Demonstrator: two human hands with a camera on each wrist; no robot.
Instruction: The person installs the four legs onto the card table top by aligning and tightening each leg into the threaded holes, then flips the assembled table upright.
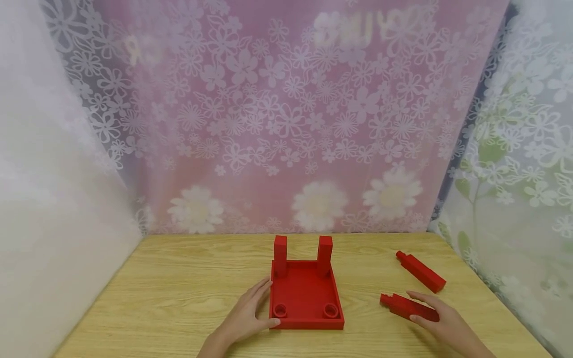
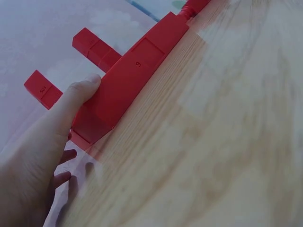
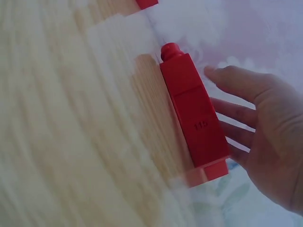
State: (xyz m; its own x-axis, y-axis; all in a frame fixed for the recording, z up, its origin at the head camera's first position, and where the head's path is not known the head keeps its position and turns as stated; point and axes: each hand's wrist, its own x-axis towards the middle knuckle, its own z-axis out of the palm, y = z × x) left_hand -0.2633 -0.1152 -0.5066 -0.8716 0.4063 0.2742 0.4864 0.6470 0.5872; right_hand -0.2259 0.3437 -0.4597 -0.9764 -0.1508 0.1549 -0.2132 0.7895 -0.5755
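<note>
A shallow red tray-like base [image 1: 305, 293] stands on the table, with two square red legs upright at its far corners. Round red sockets [image 1: 330, 311] show at its two near corners. My left hand [image 1: 243, 313] holds the near left corner, thumb on the front wall and fingers along the left side. In the left wrist view the thumb lies on the base [image 2: 128, 80]. My right hand [image 1: 443, 318] is spread around a loose red leg [image 1: 398, 306], marked 115 in the right wrist view. There, a gap separates the thumb from this leg [image 3: 196, 113]; its fingers pass partly hidden behind.
Another loose red leg [image 1: 423, 273] lies farther back on the right, its pegged end pointing back left. Light wood covers the tabletop [image 1: 179, 278]. A pink flowered curtain [image 1: 286, 124] hangs behind it, with pale sheets at both sides.
</note>
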